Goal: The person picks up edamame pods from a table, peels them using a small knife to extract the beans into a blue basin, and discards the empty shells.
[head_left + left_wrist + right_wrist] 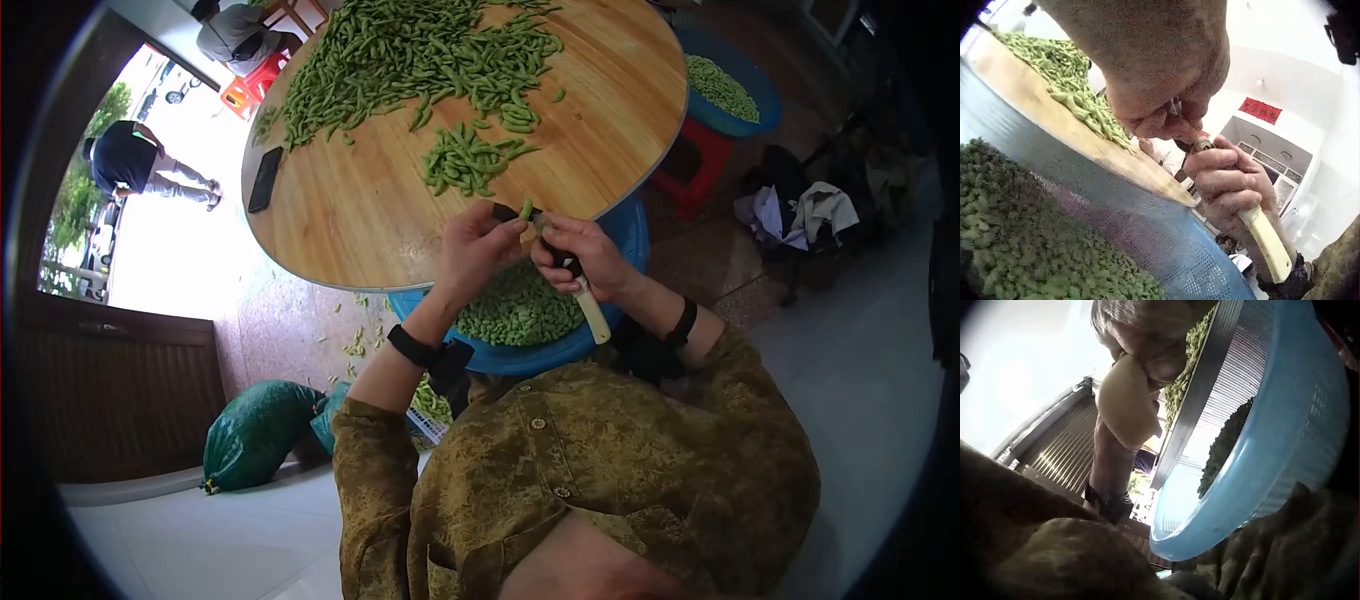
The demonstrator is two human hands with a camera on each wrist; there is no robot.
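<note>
My left hand [476, 250] pinches a green bean pod [526, 209] over the near edge of the round wooden table. Close beside it, my right hand [588, 256] grips a knife with a cream handle [597, 318], which sticks out below the fist. The knife's dark front part reaches toward the pod, partly covered by fingers. Directly under both hands sits a blue mesh basket [1204, 262] with shelled green beans [520, 312] in it. A small heap of pods [470, 160] lies on the table just beyond the hands.
A large pile of pods [400, 60] covers the far part of the table [610, 90], and a phone [265, 180] lies at its left edge. At right, a blue basin [765, 105] of beans stands on a red stool [705, 165]. Green sacks [255, 435] lie at lower left.
</note>
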